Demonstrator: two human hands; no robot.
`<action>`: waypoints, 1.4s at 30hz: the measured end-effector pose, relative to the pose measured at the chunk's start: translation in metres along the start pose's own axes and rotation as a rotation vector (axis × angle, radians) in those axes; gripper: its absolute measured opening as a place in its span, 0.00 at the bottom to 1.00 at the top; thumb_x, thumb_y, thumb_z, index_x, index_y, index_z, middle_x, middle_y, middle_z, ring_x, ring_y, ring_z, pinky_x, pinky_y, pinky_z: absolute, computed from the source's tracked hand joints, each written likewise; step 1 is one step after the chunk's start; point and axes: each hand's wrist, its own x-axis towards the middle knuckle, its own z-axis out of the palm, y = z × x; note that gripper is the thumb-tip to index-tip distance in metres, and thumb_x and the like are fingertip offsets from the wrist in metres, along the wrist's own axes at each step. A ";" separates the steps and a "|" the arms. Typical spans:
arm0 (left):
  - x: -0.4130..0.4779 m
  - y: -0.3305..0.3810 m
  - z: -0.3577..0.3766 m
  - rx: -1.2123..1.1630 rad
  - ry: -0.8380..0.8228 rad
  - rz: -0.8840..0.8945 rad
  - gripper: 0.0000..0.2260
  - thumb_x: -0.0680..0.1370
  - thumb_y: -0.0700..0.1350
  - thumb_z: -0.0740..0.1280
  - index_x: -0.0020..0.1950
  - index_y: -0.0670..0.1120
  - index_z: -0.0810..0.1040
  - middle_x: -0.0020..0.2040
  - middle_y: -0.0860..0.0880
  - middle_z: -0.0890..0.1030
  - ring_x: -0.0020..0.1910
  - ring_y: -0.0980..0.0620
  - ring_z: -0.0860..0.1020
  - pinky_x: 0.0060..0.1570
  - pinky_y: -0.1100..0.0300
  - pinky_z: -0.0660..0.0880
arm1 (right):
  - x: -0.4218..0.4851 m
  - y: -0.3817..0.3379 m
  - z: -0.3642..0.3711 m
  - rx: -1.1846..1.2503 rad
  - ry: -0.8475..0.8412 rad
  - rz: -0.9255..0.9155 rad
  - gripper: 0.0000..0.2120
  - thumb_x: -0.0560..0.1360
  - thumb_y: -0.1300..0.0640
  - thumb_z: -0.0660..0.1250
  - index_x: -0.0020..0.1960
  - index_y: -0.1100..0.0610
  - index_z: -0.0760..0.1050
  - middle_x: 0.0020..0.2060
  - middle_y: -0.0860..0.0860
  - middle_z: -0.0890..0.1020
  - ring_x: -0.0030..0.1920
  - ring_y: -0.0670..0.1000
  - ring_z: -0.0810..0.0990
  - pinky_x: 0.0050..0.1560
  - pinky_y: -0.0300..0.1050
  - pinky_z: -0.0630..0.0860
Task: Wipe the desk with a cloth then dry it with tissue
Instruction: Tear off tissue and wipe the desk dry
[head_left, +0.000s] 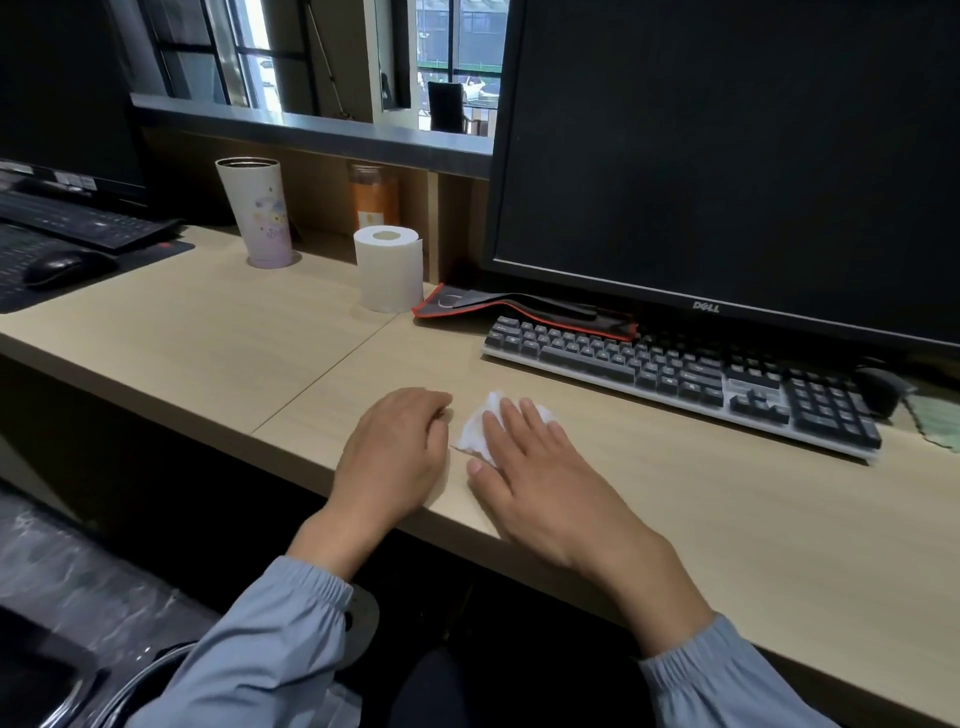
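Pale-blue elasticated sleeves (291, 618) frame both hands at the near edge of the light wood-grain surface (727, 519). Right hand (540, 467) lies flat, fingers spread, pressing a crumpled white tissue (475, 431) onto the surface — apparently the drying stage. Left hand (395, 452) rests beside it with fingers loosely curled, holding nothing, probably as a brace. Farther back stand the white tissue roll (388, 267) and black keyboard (675, 374); a greenish cloth (935, 423) lies at the far right — seemingly set aside.
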 end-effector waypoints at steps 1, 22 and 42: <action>0.000 0.000 0.001 -0.010 0.026 -0.015 0.14 0.84 0.45 0.63 0.68 0.46 0.81 0.66 0.51 0.82 0.69 0.50 0.75 0.68 0.56 0.68 | 0.007 -0.005 0.003 -0.026 -0.016 0.009 0.33 0.86 0.38 0.40 0.85 0.53 0.39 0.83 0.51 0.36 0.82 0.48 0.31 0.81 0.50 0.34; 0.002 -0.004 0.006 -0.071 0.276 -0.179 0.07 0.83 0.47 0.62 0.56 0.48 0.78 0.55 0.50 0.81 0.59 0.46 0.73 0.57 0.51 0.68 | 0.054 -0.021 0.002 0.014 -0.223 -0.081 0.32 0.86 0.41 0.41 0.84 0.51 0.36 0.83 0.46 0.34 0.80 0.43 0.31 0.81 0.47 0.34; -0.004 0.009 0.008 0.137 0.120 0.016 0.08 0.79 0.48 0.66 0.57 0.49 0.81 0.57 0.52 0.81 0.59 0.47 0.75 0.59 0.48 0.68 | 0.004 0.032 -0.019 0.008 -0.241 0.069 0.35 0.85 0.36 0.39 0.83 0.52 0.33 0.81 0.47 0.31 0.79 0.44 0.28 0.79 0.45 0.33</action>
